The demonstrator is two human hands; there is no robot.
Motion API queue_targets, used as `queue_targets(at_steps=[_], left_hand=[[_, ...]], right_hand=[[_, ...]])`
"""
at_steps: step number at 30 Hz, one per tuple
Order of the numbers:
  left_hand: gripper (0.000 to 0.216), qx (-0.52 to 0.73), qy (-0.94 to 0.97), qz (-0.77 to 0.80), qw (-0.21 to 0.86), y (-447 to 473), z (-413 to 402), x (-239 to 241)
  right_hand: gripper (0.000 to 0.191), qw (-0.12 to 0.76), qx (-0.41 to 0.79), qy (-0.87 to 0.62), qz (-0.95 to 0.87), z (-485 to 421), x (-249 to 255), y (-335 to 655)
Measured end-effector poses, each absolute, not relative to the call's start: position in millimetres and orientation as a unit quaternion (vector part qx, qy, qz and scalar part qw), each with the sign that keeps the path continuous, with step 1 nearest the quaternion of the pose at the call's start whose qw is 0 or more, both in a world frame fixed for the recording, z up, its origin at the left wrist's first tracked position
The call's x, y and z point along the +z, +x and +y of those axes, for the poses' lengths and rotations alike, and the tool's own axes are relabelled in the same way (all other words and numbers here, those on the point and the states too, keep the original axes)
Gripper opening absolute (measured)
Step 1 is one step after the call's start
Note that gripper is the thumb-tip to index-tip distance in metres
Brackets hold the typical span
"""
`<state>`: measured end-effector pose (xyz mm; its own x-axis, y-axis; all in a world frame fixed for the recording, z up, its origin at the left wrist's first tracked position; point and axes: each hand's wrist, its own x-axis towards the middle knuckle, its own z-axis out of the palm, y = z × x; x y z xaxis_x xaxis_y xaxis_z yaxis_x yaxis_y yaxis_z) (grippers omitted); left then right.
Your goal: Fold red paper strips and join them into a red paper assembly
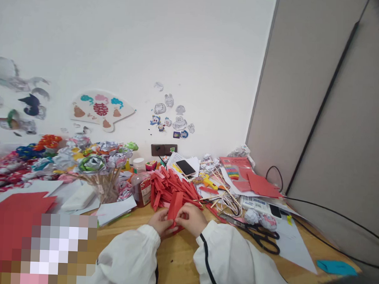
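Red paper strip [176,203], one, in the pinch of two hands [160,221] [193,217], near one bottle [141,188]

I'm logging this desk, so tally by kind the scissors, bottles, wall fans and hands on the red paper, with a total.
Left hand and right hand: 2
Scissors: 1 pair
Bottle: 1
Fan: 1
Total: 5
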<state>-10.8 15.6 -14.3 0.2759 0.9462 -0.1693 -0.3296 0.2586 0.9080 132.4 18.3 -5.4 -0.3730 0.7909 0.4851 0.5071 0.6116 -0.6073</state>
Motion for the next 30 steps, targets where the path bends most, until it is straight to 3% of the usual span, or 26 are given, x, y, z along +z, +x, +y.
queue_targets(at_steps=[14,21,25,30], left_hand=[[0.039,0.486,0.437,0.393,0.647,-4.1,18.1,-23.2],[0.041,0.47,0.444,0.392,0.654,-5.9,13.7,-14.4],[0.046,0.48,0.411,0.38,0.676,-8.5,13.0,-9.1],[0.054,0.508,0.387,0.391,0.663,-7.1,11.1,-9.1]], right_hand=[[0.005,0.405,0.159,-0.423,-0.795,15.2,-5.3,129.5],[0.025,0.446,0.234,-0.451,-0.737,19.1,-12.1,130.3],[0.008,0.454,0.251,-0.444,-0.731,23.9,-15.2,131.7],[0.011,0.441,0.212,-0.43,-0.759,25.9,-14.9,129.3]])
